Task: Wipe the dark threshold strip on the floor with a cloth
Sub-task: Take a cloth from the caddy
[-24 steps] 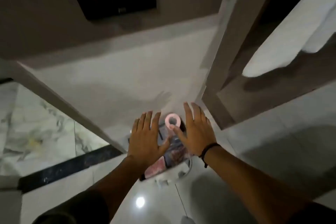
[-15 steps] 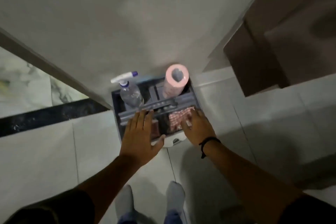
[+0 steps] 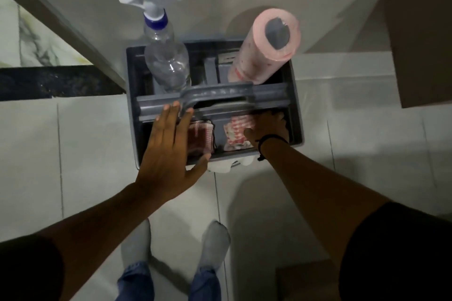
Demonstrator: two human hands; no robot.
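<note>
The dark threshold strip runs across the floor at the left, between marble and pale tiles. A grey caddy stands on the floor in front of me. In its near right compartment lies a red-and-white cloth. My right hand reaches into that compartment, its fingers curled around the cloth's right side and the thumb on top. A darker folded cloth lies in the near left compartment. My left hand hovers flat over it, fingers spread, fingertips at the caddy handle.
A clear spray bottle with a white and purple trigger and a pink paper roll stand in the caddy's far compartments. A door edge slants down to the caddy's left corner. A brown cabinet stands at the right. My socked feet are below.
The view has dropped closer to the caddy. My right hand has sunk deeper into the near right compartment and curled onto the cloth. My left hand stays flat above the left side.
</note>
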